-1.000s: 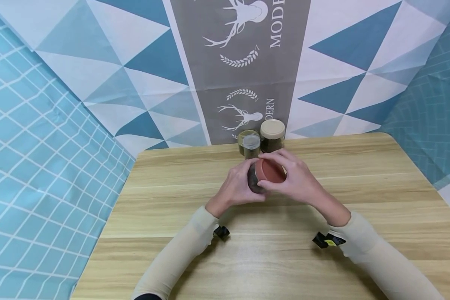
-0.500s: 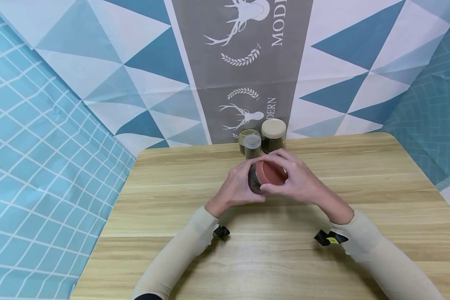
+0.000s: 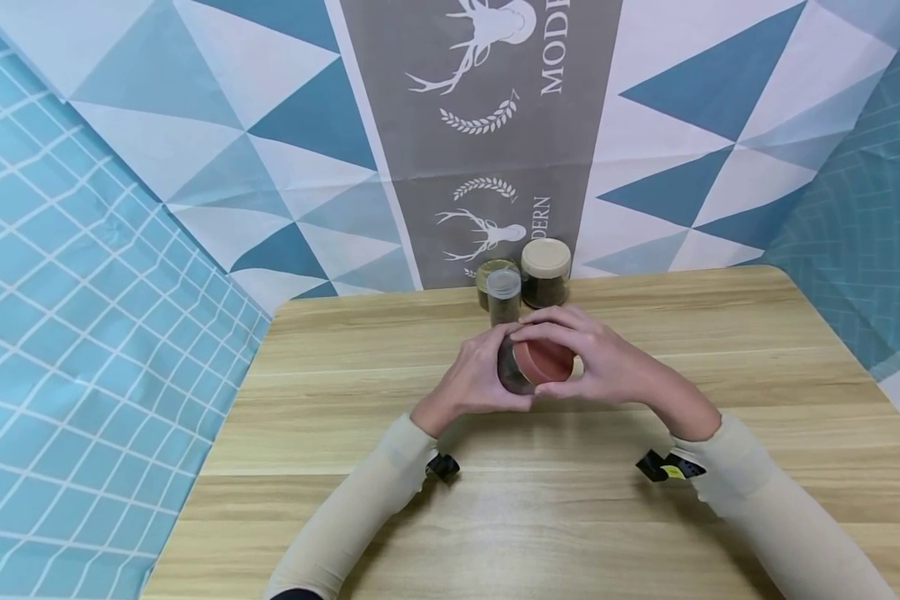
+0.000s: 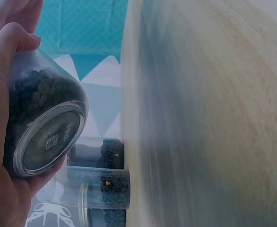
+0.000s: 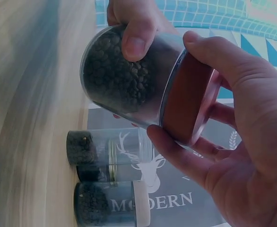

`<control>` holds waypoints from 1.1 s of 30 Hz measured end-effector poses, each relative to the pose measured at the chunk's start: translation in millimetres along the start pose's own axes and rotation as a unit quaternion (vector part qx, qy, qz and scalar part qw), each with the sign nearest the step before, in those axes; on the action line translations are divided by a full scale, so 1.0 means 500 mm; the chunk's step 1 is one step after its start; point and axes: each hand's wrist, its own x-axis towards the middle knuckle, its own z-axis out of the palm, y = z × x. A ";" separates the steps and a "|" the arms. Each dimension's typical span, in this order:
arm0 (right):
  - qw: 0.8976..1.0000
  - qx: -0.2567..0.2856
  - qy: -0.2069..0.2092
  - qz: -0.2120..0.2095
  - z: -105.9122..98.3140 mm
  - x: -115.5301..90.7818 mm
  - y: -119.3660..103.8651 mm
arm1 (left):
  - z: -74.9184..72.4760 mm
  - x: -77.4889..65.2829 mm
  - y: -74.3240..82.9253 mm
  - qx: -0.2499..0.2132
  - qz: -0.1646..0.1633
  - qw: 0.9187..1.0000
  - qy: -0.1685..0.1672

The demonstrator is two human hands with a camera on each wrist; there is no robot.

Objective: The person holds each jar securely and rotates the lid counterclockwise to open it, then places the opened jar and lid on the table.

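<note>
My left hand (image 3: 471, 379) grips the body of a clear jar (image 4: 44, 94) partly filled with dark, bean-like pieces. Fingers and thumb of my right hand (image 3: 607, 358) hold its reddish-brown lid (image 5: 188, 97) by the edge. That lid sits at the jar's mouth. The jar is tilted above the table, its mouth toward my right hand and its round base showing in the left wrist view. In the head view, both hands hide much of the jar's body.
Behind the hands, by the patterned wall cloth, stand a jar with a cream lid (image 3: 545, 258), a slim jar with a clear grey lid (image 3: 503, 285) and a jar with a yellowish lid (image 3: 487, 271). All stand on the wooden table (image 3: 525, 517).
My right hand has turned on the lid, its wrist shifting a little to the right and its fingers along the edge. The left hand stays nearly still round the jar.
</note>
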 end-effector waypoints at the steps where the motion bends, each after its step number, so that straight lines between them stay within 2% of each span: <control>1: 1.000 0.000 0.000 0.001 0.000 0.000 -0.001 | 0.000 0.000 0.000 0.000 -0.001 1.000 0.000; 7: 1.000 0.008 -0.011 0.022 -0.007 0.000 -0.009 | 0.003 -0.003 0.000 -0.004 -0.007 1.000 0.002; 11: 0.998 0.017 -0.017 0.050 -0.018 -0.001 -0.014 | 0.002 -0.004 0.000 -0.007 -0.013 1.000 0.008; 21: 0.990 0.058 0.010 0.128 -0.021 0.002 -0.019 | -0.003 -0.004 -0.001 -0.007 -0.025 1.000 0.001; 28: 0.984 0.007 0.026 0.177 -0.016 0.005 -0.031 | -0.004 -0.003 0.001 -0.005 -0.024 1.000 0.005; 33: 0.981 0.003 0.029 0.191 -0.012 0.007 -0.036 | -0.004 -0.001 0.003 -0.002 -0.020 1.000 0.007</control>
